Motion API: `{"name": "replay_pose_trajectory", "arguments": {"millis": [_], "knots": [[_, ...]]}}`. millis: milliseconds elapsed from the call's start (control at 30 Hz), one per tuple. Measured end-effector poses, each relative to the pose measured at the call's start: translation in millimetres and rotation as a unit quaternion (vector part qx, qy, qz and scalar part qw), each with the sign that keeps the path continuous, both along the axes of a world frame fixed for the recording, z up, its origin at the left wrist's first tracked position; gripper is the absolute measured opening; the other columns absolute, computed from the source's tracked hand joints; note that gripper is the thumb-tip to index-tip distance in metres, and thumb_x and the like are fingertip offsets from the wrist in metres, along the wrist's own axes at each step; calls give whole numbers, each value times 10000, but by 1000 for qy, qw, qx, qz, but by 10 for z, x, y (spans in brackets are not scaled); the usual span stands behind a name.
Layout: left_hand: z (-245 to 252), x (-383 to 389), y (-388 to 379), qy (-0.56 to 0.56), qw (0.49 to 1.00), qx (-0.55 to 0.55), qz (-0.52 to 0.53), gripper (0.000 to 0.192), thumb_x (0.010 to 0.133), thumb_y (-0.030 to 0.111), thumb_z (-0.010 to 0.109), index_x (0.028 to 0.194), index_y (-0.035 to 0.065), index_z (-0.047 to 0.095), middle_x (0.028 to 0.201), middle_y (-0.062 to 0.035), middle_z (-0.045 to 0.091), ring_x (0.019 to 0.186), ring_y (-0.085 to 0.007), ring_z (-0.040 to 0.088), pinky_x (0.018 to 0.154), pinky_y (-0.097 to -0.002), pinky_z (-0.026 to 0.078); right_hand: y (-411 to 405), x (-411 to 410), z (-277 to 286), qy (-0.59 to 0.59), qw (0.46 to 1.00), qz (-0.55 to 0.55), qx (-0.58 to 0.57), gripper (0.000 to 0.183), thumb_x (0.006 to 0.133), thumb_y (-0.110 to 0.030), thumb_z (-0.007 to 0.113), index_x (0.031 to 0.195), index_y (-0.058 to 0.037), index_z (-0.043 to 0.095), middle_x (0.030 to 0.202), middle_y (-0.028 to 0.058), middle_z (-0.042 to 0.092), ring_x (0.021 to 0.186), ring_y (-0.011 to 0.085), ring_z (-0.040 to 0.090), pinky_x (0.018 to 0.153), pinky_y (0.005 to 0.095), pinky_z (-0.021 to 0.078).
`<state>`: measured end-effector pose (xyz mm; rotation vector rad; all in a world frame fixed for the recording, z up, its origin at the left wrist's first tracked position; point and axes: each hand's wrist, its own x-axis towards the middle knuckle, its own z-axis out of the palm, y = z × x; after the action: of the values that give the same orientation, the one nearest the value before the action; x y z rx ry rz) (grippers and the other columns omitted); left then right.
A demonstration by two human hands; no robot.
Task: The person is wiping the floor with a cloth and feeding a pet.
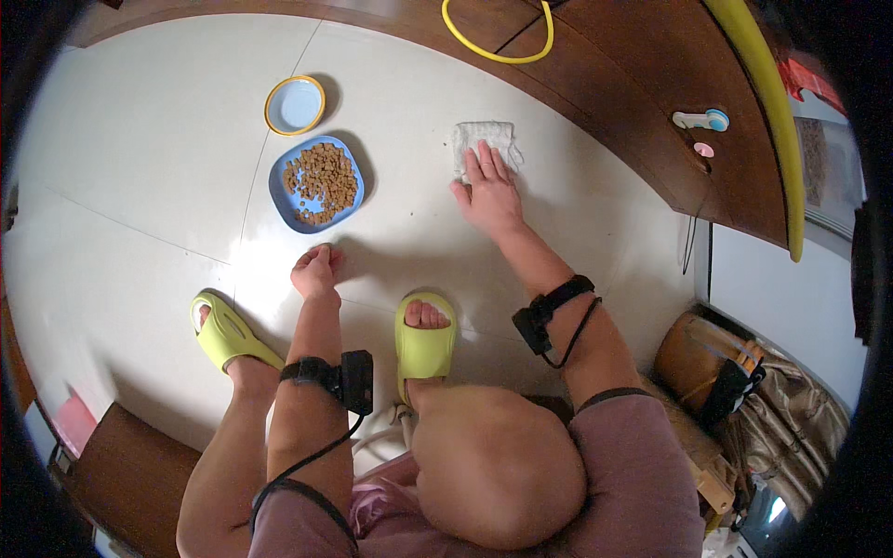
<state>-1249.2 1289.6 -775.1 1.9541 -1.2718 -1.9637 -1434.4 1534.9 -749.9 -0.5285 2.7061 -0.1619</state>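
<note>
My right hand (491,192) lies flat, fingers extended, over the lower part of a folded whitish cloth (483,132) on the pale tiled floor (404,91). Its thumb sticks out to the left of the cloth. Just below a blue square bowl (276,192) of brown kibble (324,174), my left hand (315,272) is curled with the fingers drawn in; nothing shows in it. Kibble covers most of that bowl's bottom. Beyond it stands a round bowl (294,106) with an orange-yellow rim and light blue inside; whether it holds water is unclear.
A dark wooden cabinet (614,91) with yellow edging (785,139) and a white-and-blue latch (701,120) curves along the upper right. Small dark specks dot the floor near the cloth. My yellow-green slippers (427,349) are below. A brown stool-like piece (132,460) stands lower left; bags (788,411) crowd the lower right.
</note>
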Motion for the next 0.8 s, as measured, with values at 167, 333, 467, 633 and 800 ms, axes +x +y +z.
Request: {"name": "replay_pose_trajectory", "arguments": {"millis": [167,333,467,633,800], "knots": [[10,-70,34,21,1000,3,-12,57,793,24,618,822,-23,603,720,-101,620,582,-176,600,550,-273,524,153,-656,-35,88,995,-29,-31,600,873,-395,443,1346,-44,327,1429,172,241,1304,337,261,1053,424,257],[-19,5,-14,-2,1000,8,-8,49,800,26,607,789,-22,602,695,-104,614,571,-188,600,532,-283,530,105,-337,-5,9,998,-53,21,559,869,-390,426,1313,-53,377,1406,180,285,1270,351,317,1038,438,281],[44,-59,33,6,1000,2,8,63,806,14,592,756,-24,584,694,-100,606,561,-179,587,526,-286,533,275,-93,70,39,999,14,9,548,866,-369,434,1296,-32,393,1388,182,315,1260,350,328,1044,438,270],[30,-109,54,19,999,15,25,55,781,-8,611,820,-36,583,711,-88,596,593,-168,588,543,-285,544,90,-724,-13,60,995,-72,-18,551,862,-357,444,1282,-3,397,1374,179,329,1246,349,332,1043,438,268],[90,-52,-9,-15,1000,20,7,27,793,-11,594,802,-37,590,715,-97,604,595,-176,596,545,-276,536,-361,-324,-81,51,996,28,-60,431,853,-344,473,1219,-117,477,1315,164,356,1235,348,328,1016,451,298]]}}
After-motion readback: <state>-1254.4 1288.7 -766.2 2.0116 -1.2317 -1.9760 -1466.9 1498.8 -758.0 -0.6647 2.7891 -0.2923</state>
